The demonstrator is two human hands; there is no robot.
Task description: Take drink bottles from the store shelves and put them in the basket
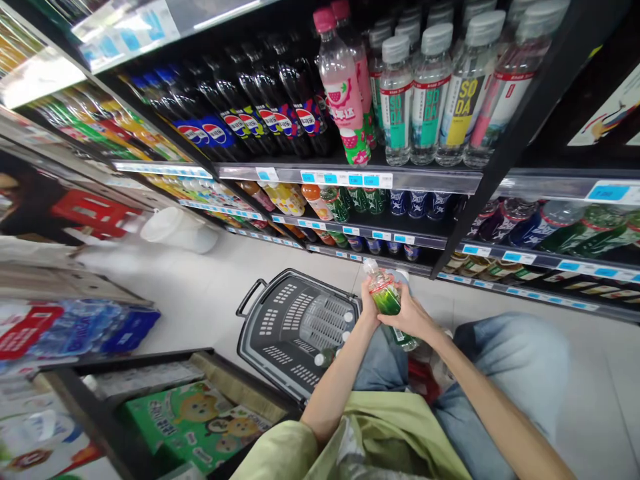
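Observation:
Both of my hands are around a clear plastic drink bottle (386, 297) with a green label and a pale cap. It is tilted in front of my knees, its cap toward the shelves. My left hand (369, 307) closes on its left side, and my right hand (413, 315) wraps the other side. Just left of my hands, a dark grey shopping basket (273, 297) rests on the floor. Several bottles with white caps lie in it, one of them a dark green bottle (326, 358), partly hidden by my left forearm.
Shelves (425, 179) ahead hold soda water, a pink bottle (343, 93) and dark cola bottles (305, 107). Lower shelves carry more drinks. A white bucket (177, 230) stands on the floor at left. Green cartons (195, 420) are at lower left. A person (35, 193) is at far left.

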